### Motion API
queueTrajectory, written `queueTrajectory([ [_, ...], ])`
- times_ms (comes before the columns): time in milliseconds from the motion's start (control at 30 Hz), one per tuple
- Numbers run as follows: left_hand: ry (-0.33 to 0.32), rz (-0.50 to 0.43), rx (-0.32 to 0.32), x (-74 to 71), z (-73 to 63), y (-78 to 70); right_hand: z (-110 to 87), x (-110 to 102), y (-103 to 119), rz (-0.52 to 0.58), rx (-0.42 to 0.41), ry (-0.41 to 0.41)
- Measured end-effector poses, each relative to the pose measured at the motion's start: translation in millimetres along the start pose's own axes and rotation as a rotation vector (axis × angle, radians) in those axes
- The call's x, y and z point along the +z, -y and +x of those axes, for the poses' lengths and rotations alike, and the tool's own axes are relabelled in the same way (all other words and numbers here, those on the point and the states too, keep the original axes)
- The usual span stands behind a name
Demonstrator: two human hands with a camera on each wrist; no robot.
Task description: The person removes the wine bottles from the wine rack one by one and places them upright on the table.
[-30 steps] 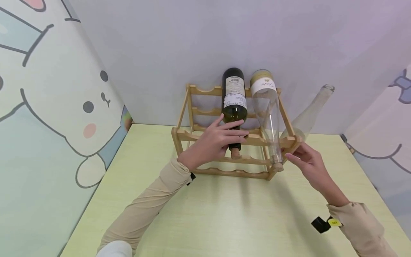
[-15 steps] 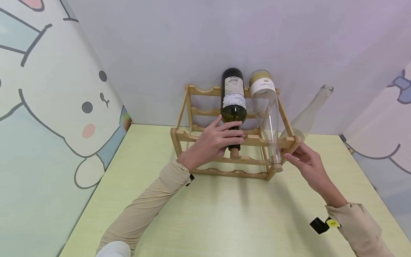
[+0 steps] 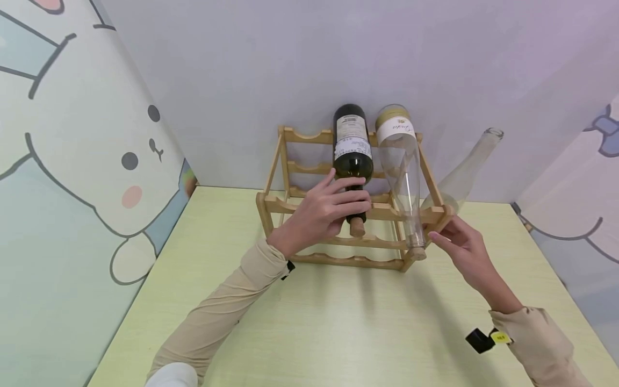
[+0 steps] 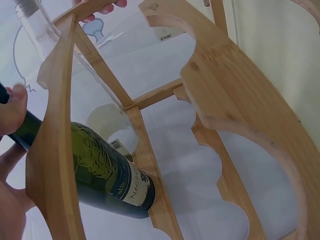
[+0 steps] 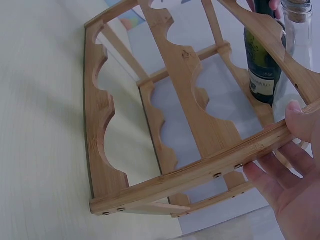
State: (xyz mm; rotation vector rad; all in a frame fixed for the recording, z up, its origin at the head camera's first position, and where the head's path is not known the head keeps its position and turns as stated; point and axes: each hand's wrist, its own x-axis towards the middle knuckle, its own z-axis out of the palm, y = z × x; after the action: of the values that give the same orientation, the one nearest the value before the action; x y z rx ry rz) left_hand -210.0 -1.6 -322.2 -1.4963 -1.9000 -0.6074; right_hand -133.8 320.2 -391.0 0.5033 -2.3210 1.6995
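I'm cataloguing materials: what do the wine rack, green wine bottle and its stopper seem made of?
Wine rack: likely bamboo or light wood, smooth; streaky grain shows. Green wine bottle: glossy glass, given translucency and highlights. Stopper: matte, probably cork, by its tan colour.

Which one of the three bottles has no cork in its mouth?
The clear bottle outside the rack, on its right: its mouth is open. The dark bottle and the racked clear one both have corks.

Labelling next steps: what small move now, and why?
Probably settle the dark bottle into the upper front rail: the left hand grips its neck there, its body lies over the upper rear rail, and the right hand holds the rack.
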Motion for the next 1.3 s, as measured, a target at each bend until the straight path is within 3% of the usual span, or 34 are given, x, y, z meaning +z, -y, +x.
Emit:
queueTrajectory([
  [800, -0.085, 0.006, 0.000, -13.4, 12.6, -4.6, 0.1, 0.9, -3.9, -0.035, -0.006, -0.011],
  [1300, -0.166, -0.037, -0.001, -16.5, 12.8, -9.5, -1.8, 1.7, -5.9, 0.019, 0.000, -0.008],
])
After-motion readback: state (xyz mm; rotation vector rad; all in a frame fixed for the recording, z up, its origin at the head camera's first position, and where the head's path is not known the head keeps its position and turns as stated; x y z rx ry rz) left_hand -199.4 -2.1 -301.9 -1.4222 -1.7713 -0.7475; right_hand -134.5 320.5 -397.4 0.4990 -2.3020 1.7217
